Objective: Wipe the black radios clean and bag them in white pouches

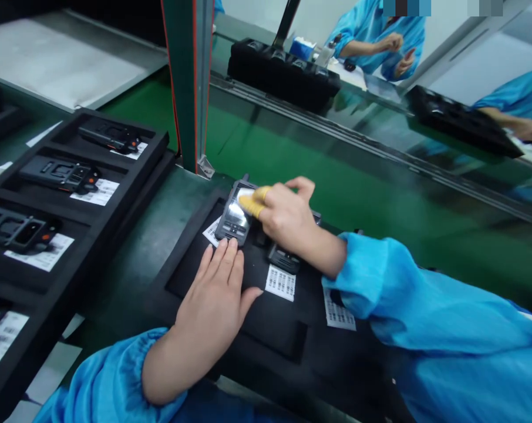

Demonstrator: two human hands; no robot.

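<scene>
A handheld radio (pixel 234 220) with a screen, keys and a short antenna lies face up at the far left of a black foam tray (pixel 266 329). My left hand (pixel 215 288) is spread flat, its fingertips against the radio's lower edge. Over the bright screen, my right hand (pixel 288 214) has yellow finger cots (pixel 255 202) on two fingers, which are drawn together at the glass. Whether they pinch anything is unclear through blur. A second radio (pixel 284 258) is partly hidden under my right hand, beside a barcode label sheet (pixel 280 283).
On the left, another foam tray (pixel 129 194) holds several radios face down with label sheets. A green metal post (pixel 187 88) rises behind the work spot. Beyond the green belt (pixel 336 176), co-workers in blue sleeves (pixel 358 23) sit near black foam trays (pixel 283 73).
</scene>
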